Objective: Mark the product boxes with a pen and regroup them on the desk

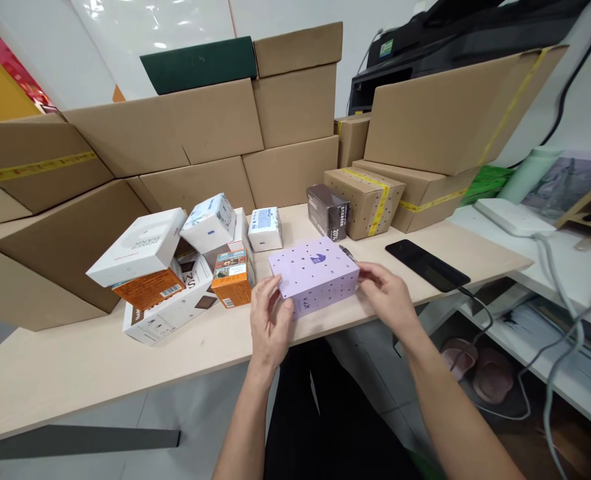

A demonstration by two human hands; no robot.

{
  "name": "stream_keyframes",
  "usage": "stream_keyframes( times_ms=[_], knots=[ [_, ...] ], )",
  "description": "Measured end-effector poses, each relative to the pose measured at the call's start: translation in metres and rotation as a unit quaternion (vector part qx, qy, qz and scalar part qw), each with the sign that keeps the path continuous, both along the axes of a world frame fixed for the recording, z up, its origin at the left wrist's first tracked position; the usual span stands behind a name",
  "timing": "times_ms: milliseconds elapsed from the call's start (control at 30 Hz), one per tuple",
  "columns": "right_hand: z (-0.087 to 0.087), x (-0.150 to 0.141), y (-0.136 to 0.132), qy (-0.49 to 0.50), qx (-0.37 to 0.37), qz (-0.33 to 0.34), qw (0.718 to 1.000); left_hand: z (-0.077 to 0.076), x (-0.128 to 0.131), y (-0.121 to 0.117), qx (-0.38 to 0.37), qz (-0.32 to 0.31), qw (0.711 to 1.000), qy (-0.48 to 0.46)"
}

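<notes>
A purple cardboard box (320, 267) with small dark marks and a dark print on its lid lies near the table's front edge. My left hand (269, 319) grips its left end, the thumb on the front corner and the fingers along the side. At the right end, my right hand (388, 295) has thumb and fingers against the box's corner. Just behind that corner a small dark object (348, 253) shows in part; its kind I cannot make out. An orange box (232, 279) stands left of the purple one, and a dark brown box (328, 210) is behind it.
White boxes (140, 247) lie in a leaning pile at left. Large cardboard cartons (295, 170) wall off the table's back. A taped carton (368, 200) stands behind right. A black phone (428, 265) with a cable lies at right, beside a white shelf (530, 233).
</notes>
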State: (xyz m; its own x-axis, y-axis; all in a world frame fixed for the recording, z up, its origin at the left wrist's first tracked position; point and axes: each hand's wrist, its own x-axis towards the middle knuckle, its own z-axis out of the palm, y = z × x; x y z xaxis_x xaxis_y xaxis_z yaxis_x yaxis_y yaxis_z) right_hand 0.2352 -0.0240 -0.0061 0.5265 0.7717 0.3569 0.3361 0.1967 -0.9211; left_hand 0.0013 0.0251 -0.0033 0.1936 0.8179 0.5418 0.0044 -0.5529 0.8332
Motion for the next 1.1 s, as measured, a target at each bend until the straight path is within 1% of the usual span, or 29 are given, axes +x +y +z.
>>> stream_keyframes(
  times_ms=[67,133,200,233,300,333,467,567,600,633,667,733,833,867,900,933,1000,1033,1100],
  knots=[
    [0.008,0.011,0.005,-0.094,-0.013,-0.065,0.993,0.001,-0.001,0.0,0.007,0.009,1.0,0.015],
    [0.015,0.019,0.012,-0.2,-0.076,-0.103,0.971,0.002,-0.001,-0.001,0.014,0.021,0.999,0.026],
    [0.022,0.024,0.021,-0.276,-0.182,-0.109,0.937,0.003,-0.001,-0.001,0.025,0.035,0.998,0.04],
    [0.025,0.024,0.024,-0.298,-0.233,-0.104,0.92,0.003,-0.001,-0.001,0.031,0.041,0.998,0.047],
    [0.028,0.023,0.031,-0.312,-0.298,-0.091,0.897,0.004,-0.001,0.0,0.04,0.052,0.996,0.058],
    [0.029,0.022,0.033,-0.313,-0.31,-0.087,0.894,0.004,-0.001,0.001,0.043,0.056,0.996,0.061],
    [0.029,0.02,0.036,-0.312,-0.307,-0.085,0.895,0.004,0.0,0.001,0.046,0.067,0.994,0.07],
    [0.029,0.024,0.034,-0.316,-0.306,-0.103,0.892,0.004,0.0,0.001,0.047,0.072,0.994,0.073],
    [0.029,0.026,0.032,-0.301,-0.29,-0.116,0.901,0.003,0.0,0.001,0.047,0.072,0.994,0.073],
    [0.029,0.029,0.031,-0.273,-0.261,-0.128,0.917,0.003,0.0,0.001,0.047,0.071,0.994,0.073],
    [0.029,0.032,0.03,-0.238,-0.222,-0.138,0.935,0.003,0.0,0.001,0.047,0.071,0.994,0.073],
    [0.032,0.036,0.029,-0.168,-0.14,-0.161,0.962,0.003,0.0,0.001,0.044,0.072,0.994,0.072],
    [0.04,0.036,0.031,-0.052,-0.004,-0.168,0.984,0.003,0.001,0.001,0.042,0.076,0.994,0.07],
    [0.044,0.034,0.032,0.012,0.055,-0.153,0.987,0.003,0.001,0.001,0.042,0.077,0.994,0.071],
    [0.049,0.03,0.033,0.084,0.113,-0.125,0.982,0.003,0.001,0.001,0.042,0.077,0.994,0.072],
    [0.054,0.027,0.034,0.152,0.162,-0.09,0.971,0.003,0.001,0.001,0.042,0.076,0.993,0.073],
    [0.066,0.019,0.036,0.245,0.215,-0.026,0.945,0.003,0.0,0.001,0.042,0.075,0.993,0.075],
    [0.071,0.015,0.037,0.263,0.226,-0.006,0.938,0.003,0.0,0.001,0.043,0.075,0.993,0.075],
    [0.08,0.008,0.038,0.25,0.236,0.012,0.939,0.003,0.0,0.001,0.043,0.074,0.994,0.074]
  ],
)
